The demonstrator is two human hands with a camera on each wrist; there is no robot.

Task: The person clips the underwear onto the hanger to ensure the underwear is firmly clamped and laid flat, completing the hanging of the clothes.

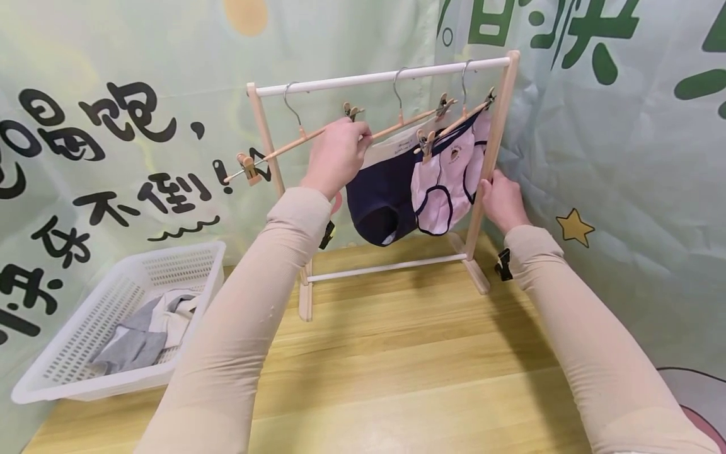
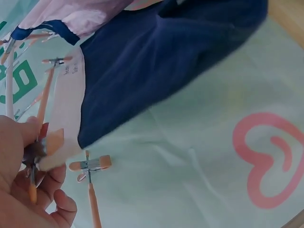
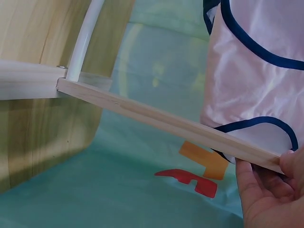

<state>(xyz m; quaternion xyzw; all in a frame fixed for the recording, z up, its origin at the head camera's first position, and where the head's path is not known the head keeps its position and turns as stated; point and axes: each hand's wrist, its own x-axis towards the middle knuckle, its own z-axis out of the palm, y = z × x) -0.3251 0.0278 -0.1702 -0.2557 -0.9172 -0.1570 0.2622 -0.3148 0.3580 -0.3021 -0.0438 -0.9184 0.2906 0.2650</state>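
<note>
On a small wooden clothes rack (image 1: pixel 381 81), navy underpants (image 1: pixel 377 195) with a pale waistband hang from the middle clip hanger (image 1: pixel 422 118). My left hand (image 1: pixel 338 154) holds that hanger's near end; in the left wrist view its fingers are around the clip (image 2: pixel 53 142) at the waistband corner. Pink underpants (image 1: pixel 448 173) with navy trim hang from the hanger on the right. My right hand (image 1: pixel 503 200) grips the rack's right upright (image 3: pixel 166 121), thumb on one side and fingers on the other. The left clip hanger (image 1: pixel 283 146) carries no garment.
A white plastic basket (image 1: pixel 121 378) with grey and pale garments (image 1: pixel 147 328) stands at the left on the wooden tabletop (image 1: pixel 397 359). A printed cloth backdrop (image 1: pixel 641 164) encloses the back and right side, close behind the rack.
</note>
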